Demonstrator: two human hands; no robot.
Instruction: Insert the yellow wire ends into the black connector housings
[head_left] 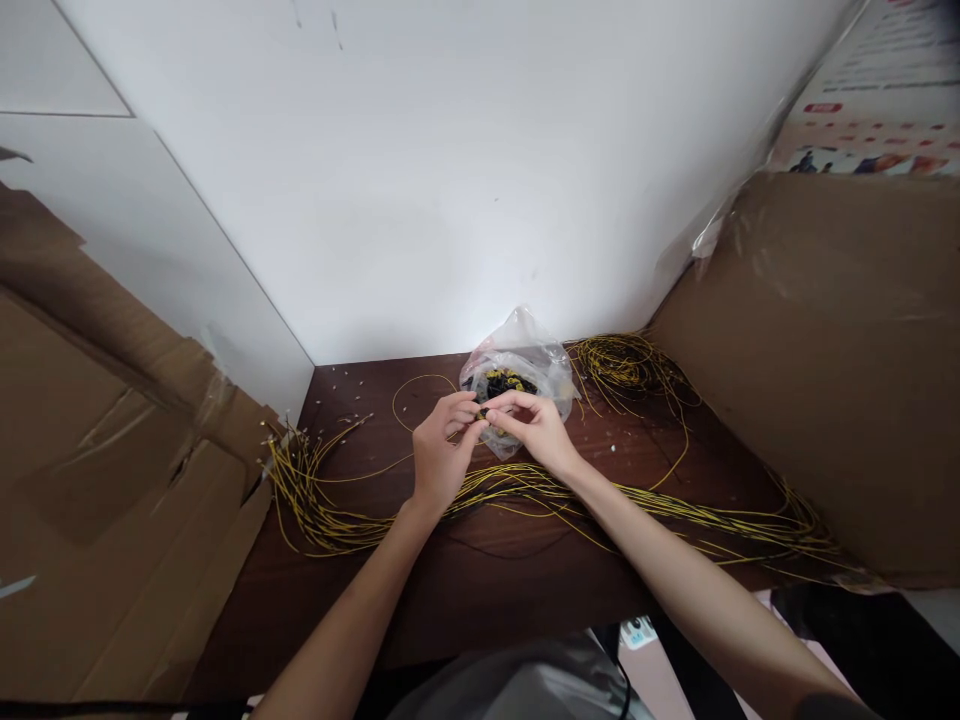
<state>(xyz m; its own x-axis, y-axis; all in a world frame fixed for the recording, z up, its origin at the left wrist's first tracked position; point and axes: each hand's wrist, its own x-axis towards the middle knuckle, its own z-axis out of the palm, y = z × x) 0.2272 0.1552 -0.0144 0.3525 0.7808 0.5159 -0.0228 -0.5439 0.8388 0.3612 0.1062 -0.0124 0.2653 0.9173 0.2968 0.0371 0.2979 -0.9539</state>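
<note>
Two bare hands meet near the middle of the dark brown table. The left hand (441,450) has its thumb and first finger close together, with the other fingers bent. The right hand (536,432) has its thumb and first finger pinched together too. Both sets of fingertips seem to hold one small dark and yellow piece (482,414) between them. It is too small, and too covered by fingers, to tell what it is or if a wire goes into it.

The piece is up in front of a clear plastic bag (555,365), which sits on the far side of the table, by the white wall (450,200). Lots of black and yellow bits (510,382) lie in the bag, so it looks like plenty are left.

A long bunch of yellow and black wires (517,480) runs from left to right, on the near side of the bag. Its left end fans out, and some wire tips (300,440) there look pale. These wires are laid out more or less side by side, so that part looks done. I cannot tell if any of them have a bit put on.

On the far right, a messy pile of yellow wire (619,362) lies in loops. That pile is not straightened out, so the work looks only partly done.
</note>
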